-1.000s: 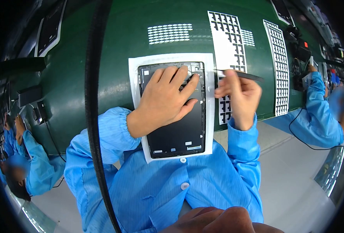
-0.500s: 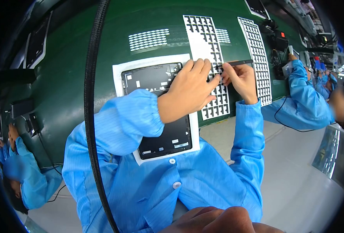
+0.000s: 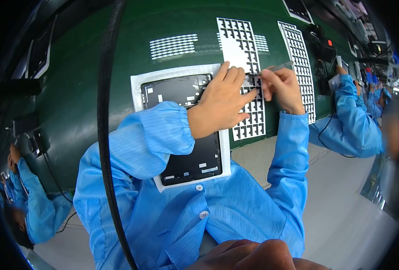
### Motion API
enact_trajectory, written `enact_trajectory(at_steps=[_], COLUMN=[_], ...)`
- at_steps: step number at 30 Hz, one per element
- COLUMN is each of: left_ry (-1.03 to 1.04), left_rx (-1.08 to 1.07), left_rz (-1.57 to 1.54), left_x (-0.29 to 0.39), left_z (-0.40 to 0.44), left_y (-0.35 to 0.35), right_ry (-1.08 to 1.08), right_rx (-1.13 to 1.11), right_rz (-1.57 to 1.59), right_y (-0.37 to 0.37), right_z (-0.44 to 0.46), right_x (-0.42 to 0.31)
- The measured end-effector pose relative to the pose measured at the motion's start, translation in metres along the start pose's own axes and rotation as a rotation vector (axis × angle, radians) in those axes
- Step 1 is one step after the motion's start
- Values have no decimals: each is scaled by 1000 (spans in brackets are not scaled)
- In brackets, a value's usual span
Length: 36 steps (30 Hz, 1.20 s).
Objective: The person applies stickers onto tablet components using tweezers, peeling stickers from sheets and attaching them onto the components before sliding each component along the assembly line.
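Observation:
My left hand (image 3: 219,101) lies flat with fingers stretched out, its fingertips on the left edge of a white sheet of black adhesive pieces (image 3: 249,118). Part of that sheet's upper left is bare white. Pinched in my right hand (image 3: 284,90) is a slim grey tool that looks like tweezers (image 3: 282,67); its tip points at the sheet between my hands. Whether the tip grips a piece is too small to tell. Beneath my left forearm sits a black flat device panel (image 3: 192,157) on a white backing (image 3: 137,96), partly hidden by the sleeve.
A second sheet of black pieces (image 3: 302,67) lies to the right. Strips of small white labels (image 3: 173,46) are on the green table (image 3: 82,112). A black braided cable (image 3: 104,112) hangs across the left of the view. Co-workers in blue sleeves (image 3: 350,101) sit on both sides.
My right hand has shifted slightly right, and the tool has tilted so its rear end points higher. The sheet's upper end has moved slightly right. My left hand has hardly moved.

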<state>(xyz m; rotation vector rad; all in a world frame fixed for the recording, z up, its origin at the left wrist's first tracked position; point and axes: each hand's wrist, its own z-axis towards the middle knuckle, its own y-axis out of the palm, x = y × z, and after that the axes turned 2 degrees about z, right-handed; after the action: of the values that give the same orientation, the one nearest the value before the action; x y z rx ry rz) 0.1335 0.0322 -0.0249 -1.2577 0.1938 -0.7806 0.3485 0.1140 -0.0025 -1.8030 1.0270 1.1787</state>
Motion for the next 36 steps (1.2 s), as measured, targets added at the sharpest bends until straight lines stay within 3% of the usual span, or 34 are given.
enact_trajectory(at_steps=[4, 6, 11, 14, 18, 36], left_ry=[-23, -7, -148, -252, -261, -278], left_rx=[47, 77, -44, -12, 0, -56], left_rz=[49, -68, -23, 84, 62, 157], left_x=[5, 11, 6, -6, -15, -13], left_z=[-11, -25, -69, -94, -111, -111], left_y=[-1, -17, -56, -62, -61, -60], right_ry=[-238, -259, -128, -99, -15, -54], right_rx=[36, 54, -3, -80, -77, -68], right_rz=[294, 335, 207, 123, 117, 28], right_y=[13, 38, 91, 110, 119, 127], right_z=[-15, -21, -12, 0, 4, 5], right_x=[-33, -50, -39, -17, -12, -6])
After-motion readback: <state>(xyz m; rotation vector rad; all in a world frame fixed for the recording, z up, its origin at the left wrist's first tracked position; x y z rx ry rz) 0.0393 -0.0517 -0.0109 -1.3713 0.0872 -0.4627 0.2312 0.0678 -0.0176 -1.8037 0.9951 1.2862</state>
